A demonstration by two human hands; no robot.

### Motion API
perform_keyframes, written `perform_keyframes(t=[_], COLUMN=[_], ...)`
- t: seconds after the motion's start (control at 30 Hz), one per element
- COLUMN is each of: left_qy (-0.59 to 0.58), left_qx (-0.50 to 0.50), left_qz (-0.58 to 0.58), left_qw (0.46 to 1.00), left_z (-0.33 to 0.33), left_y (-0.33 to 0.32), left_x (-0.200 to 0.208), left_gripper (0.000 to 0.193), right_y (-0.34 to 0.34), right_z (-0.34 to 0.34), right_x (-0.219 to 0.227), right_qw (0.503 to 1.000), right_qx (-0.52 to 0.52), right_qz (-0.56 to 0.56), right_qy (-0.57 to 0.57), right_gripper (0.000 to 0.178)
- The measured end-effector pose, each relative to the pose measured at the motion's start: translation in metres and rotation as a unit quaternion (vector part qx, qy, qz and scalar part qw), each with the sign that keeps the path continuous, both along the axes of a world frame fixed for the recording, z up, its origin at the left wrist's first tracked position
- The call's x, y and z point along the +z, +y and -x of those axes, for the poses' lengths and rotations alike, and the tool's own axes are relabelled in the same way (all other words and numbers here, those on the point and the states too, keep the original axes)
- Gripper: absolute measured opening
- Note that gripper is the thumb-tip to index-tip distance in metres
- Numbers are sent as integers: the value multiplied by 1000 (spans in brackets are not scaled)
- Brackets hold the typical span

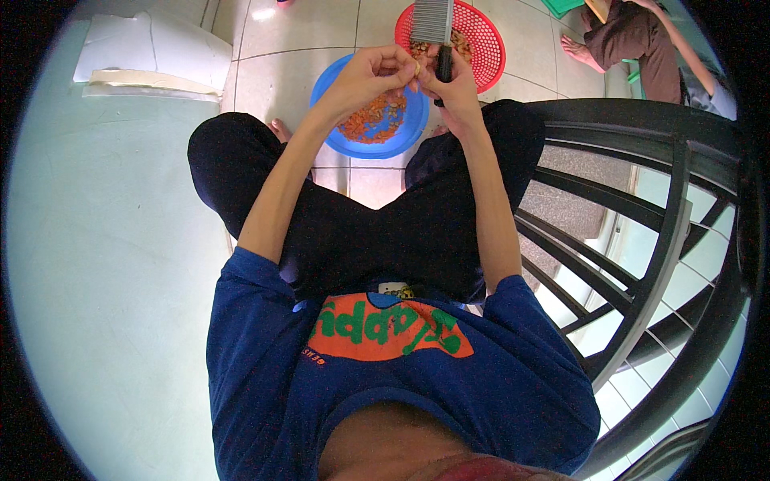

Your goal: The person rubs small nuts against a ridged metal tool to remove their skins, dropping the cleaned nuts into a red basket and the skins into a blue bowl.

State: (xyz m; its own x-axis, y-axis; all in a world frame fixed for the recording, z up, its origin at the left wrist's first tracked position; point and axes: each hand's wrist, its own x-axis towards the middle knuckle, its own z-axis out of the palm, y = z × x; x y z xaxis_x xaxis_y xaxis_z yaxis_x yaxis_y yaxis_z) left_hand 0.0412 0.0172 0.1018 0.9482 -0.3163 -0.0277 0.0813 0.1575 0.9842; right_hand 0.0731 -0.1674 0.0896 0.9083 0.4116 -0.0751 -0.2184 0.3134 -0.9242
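Note:
My left hand is closed in a pinch on a small pale piece of food, over the far rim of a blue basin. What kind of food it is, I cannot make out. Right beside it, my right hand grips the black handle of a crinkle-cut knife, whose wide ridged blade points away from me. The fingertips of both hands meet at the piece. Small orange and brownish bits lie in the basin. Behind the knife stands a red colander with brownish pieces in it, partly hidden by my right hand.
Basin and colander stand on a tiled floor beyond my knees. On my right is a black slatted railing or chair frame. A pale, smooth surface spans my left. Another person sits at the far right.

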Motion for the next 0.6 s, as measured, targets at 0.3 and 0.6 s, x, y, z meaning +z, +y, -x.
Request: perform_keyframes(t=[0.3,0.6], left_qy=[19,35], left_qx=[146,157], left_qz=[-53,-86], left_qw=[988,983], left_z=[-1,-4], left_y=[0,6], left_x=[-9,-11], left_gripper=[23,22], right_y=[10,13], right_z=[-3,-2], right_x=[-8,-9], right_qw=[973,946], right_qx=[-130,-159], right_qz=[145,219], right_qy=[-125,-178], right_gripper=[35,29])
